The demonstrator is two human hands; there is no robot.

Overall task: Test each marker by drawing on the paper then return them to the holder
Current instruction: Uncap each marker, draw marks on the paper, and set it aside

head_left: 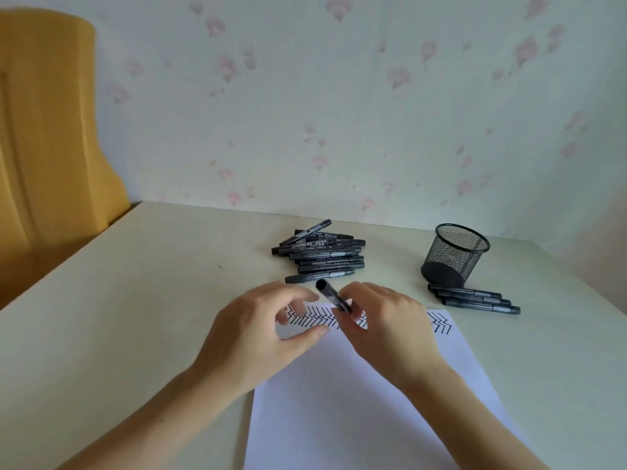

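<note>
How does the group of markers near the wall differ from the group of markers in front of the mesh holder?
The pile of markers near the wall holds many markers, stacked loosely at mixed angles; the row of three markers in front of the mesh holder lies flat, side by side and parallel. The pile sits behind the paper, the row to the paper's right. Both groups are black markers, outside the holder.

A pale cream table (pixel 142 283) fills the near part of the scene, its far edge meeting the wall (pixel 339 113). The wall is papered in a soft greenish white scattered with small pink flowers. On the far left, beside the table's corner, stands a mustard-yellow upholstered chair back (pixel 47 123). Soft, even daylight falls across the room, leaving only faint shadows.
</note>
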